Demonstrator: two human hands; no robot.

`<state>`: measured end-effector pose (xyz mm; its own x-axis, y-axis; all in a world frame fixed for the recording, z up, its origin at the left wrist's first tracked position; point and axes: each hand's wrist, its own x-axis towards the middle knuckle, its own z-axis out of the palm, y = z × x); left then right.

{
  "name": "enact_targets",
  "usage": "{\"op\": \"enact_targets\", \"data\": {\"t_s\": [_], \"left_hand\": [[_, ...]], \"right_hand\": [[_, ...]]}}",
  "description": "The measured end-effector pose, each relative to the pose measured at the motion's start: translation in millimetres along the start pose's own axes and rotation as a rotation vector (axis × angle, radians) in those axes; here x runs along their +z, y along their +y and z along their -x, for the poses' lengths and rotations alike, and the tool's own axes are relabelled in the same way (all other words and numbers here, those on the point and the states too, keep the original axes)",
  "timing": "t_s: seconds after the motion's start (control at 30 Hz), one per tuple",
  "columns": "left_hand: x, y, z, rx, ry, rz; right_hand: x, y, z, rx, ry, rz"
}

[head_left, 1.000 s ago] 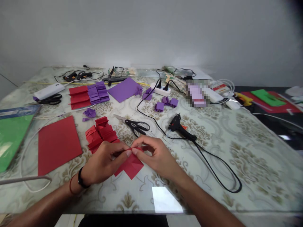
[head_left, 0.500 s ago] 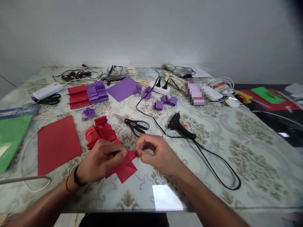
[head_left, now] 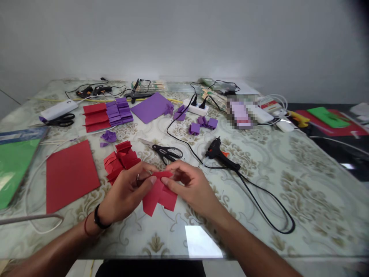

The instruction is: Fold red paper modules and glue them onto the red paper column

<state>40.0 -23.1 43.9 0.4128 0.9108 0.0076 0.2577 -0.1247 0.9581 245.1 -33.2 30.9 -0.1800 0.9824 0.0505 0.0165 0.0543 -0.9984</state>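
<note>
Between both hands is a piece of red paper (head_left: 160, 194), creased and partly folded, with cut flaps hanging toward me. My left hand (head_left: 131, 189) pinches its upper left edge between thumb and fingers. On the upper right edge, my right hand (head_left: 188, 184) pinches it the same way, thumb on top. Just behind my left hand sit folded red paper pieces (head_left: 121, 159), partly covered by it. Beyond my hands lie black-handled scissors (head_left: 165, 151), blades pointing left. A black glue gun (head_left: 220, 154) rests to the right, its cord looping toward me.
A red sheet (head_left: 70, 177) and a green pack (head_left: 17, 169) lie at left. Farther back are folded purple pieces (head_left: 119, 111), a purple sheet (head_left: 151, 107), a white power strip (head_left: 196, 109) with black plugs, and a white power bank (head_left: 59, 110).
The red paper has turned and been raised slightly, its flaps now pointing toward me. My right hand has shifted from its corner onto the upper edge, and both hands have drawn closer together.
</note>
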Motion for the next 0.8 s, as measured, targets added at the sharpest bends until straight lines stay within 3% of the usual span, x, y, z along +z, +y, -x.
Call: {"op": "enact_targets", "data": {"t_s": [0.23,0.43,0.63,0.8], "left_hand": [[-2.3,4,0,-0.006,-0.027,0.071],[-3.4,4,0,0.001,-0.003,0.043],[-3.8,5,-2,0.032,0.049,0.041],[-4.5,5,-2,0.058,0.057,0.046]], "right_hand": [[0,-4,5,-0.319,0.007,0.154],[0,-7,6,-0.491,0.007,0.252],[-2,-11,7,-0.573,-0.013,0.304],[-2,-11,7,-0.554,-0.013,0.285]]}}
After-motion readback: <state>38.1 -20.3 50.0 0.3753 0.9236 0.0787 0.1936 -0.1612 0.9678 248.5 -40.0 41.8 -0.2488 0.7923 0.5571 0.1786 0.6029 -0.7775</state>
